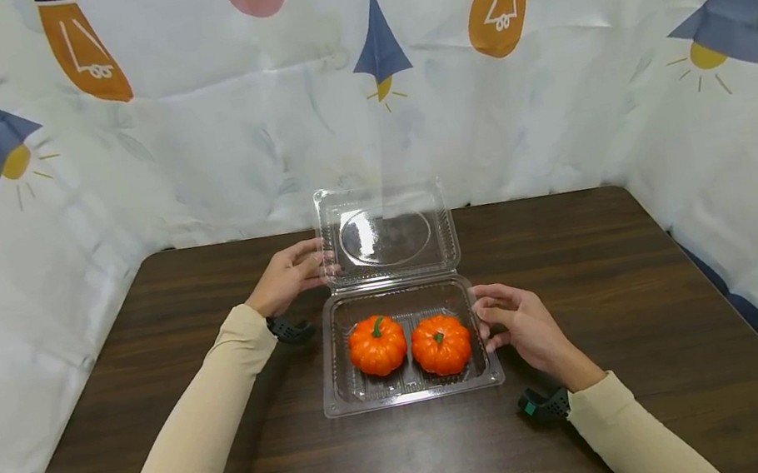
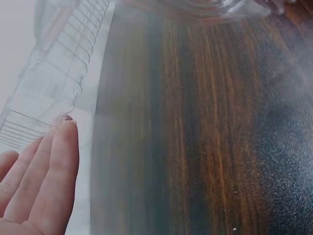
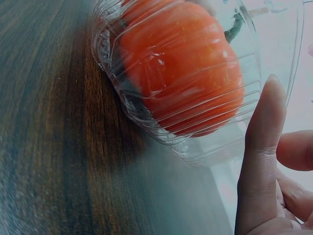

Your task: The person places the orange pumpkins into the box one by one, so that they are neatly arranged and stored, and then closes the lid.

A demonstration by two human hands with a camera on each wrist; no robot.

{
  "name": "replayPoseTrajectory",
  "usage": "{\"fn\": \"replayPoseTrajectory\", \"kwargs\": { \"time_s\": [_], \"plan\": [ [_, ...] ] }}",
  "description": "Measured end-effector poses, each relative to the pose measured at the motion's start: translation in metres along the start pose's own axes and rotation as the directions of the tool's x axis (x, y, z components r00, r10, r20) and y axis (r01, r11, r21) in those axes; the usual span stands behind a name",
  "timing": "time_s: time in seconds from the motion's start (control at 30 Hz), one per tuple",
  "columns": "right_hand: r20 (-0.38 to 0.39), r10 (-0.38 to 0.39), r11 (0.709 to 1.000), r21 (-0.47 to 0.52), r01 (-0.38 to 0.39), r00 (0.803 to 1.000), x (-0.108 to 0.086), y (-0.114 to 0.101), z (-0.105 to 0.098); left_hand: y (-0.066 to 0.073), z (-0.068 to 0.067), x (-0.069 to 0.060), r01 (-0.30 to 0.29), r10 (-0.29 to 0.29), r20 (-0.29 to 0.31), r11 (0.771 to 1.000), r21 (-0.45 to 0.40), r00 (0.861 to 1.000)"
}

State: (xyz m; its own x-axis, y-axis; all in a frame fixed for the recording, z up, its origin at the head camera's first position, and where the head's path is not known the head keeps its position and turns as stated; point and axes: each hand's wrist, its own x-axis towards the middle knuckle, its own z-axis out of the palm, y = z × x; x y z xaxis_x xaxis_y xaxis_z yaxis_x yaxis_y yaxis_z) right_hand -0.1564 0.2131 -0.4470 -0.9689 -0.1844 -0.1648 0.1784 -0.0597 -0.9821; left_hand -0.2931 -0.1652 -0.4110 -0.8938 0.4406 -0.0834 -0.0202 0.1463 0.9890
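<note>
A clear plastic clamshell box stands unfolded on the table, its lid point(image 1: 385, 237) raised at the back and its base point(image 1: 415, 396) flat in front. Two orange pumpkins with green stems sit side by side in the base, a left pumpkin point(image 1: 377, 346) and a right pumpkin point(image 1: 441, 345). My left hand point(image 1: 287, 276) touches the lid's left edge with extended fingers point(image 2: 61, 161). At the base's right side, my right hand point(image 1: 523, 327) has its fingertips on or close to the rim. Ribbed clear plastic covers the pumpkin point(image 3: 183, 73) in the right wrist view.
The box stands on a dark wooden table point(image 1: 419, 466). Behind it and at both sides hangs a white curtain point(image 1: 218, 146) printed with lamps and bulbs. Dark wrist straps point(image 1: 291, 330) sit on both wrists.
</note>
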Motion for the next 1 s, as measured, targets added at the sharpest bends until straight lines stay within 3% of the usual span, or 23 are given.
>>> {"fn": "replayPoseTrajectory", "kwargs": {
  "time_s": [0.63, 1.0],
  "plan": [
    [-0.007, 0.0, 1.0, -0.011, 0.0, 1.0, -0.001, 0.0, 0.001, 0.013, -0.001, -0.009, -0.043, 0.042, 0.013, 0.997, 0.067, 0.999],
    [-0.007, -0.01, 1.0, -0.023, 0.01, 1.0, -0.002, 0.001, 0.001, 0.021, 0.006, -0.014, -0.056, 0.058, -0.018, 0.996, 0.076, 0.998]
  ]
}}
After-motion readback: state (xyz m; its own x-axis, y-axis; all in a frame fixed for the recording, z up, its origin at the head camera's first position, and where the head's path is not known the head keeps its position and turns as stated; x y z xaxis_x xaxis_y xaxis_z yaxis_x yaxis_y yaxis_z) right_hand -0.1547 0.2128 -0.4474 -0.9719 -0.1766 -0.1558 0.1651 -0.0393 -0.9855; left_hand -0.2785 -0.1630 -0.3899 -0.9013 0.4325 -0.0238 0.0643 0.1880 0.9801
